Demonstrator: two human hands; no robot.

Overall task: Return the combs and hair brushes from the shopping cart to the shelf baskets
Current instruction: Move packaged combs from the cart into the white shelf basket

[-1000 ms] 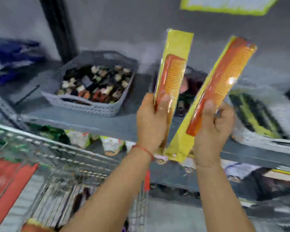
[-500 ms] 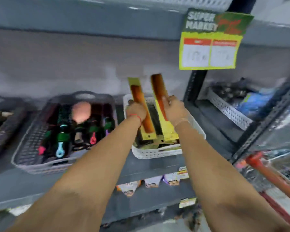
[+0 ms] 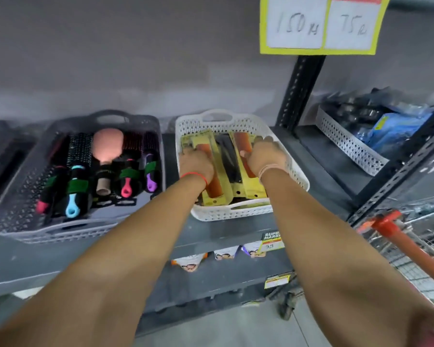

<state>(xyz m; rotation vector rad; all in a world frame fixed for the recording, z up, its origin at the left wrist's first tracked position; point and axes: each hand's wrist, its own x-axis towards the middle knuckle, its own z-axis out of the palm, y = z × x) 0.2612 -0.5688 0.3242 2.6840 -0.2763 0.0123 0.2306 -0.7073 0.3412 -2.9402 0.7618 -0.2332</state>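
Observation:
Both hands are down inside the white perforated basket (image 3: pixel 246 213) on the grey shelf. My left hand (image 3: pixel 196 162) grips an orange comb in yellow packaging (image 3: pixel 217 189), which lies flat along the basket's left side. My right hand (image 3: pixel 266 156) holds a second orange comb in yellow packaging (image 3: pixel 243 144) on the right side. A black comb (image 3: pixel 229 159) lies between the two. To the left stands a grey basket (image 3: pixel 18 211) with several hair brushes (image 3: pixel 74 196), handles toward me.
The shopping cart (image 3: pixel 411 246), with its orange handle, stands at the lower right. A black shelf upright (image 3: pixel 298 91) rises behind the white basket. Another white basket (image 3: pixel 348 146) with dark packets sits further right. A yellow price sign (image 3: pixel 321 26) hangs above.
Both hands have lowered the two packaged combs from upright above the white basket down flat into it. The view has moved closer to the shelf.

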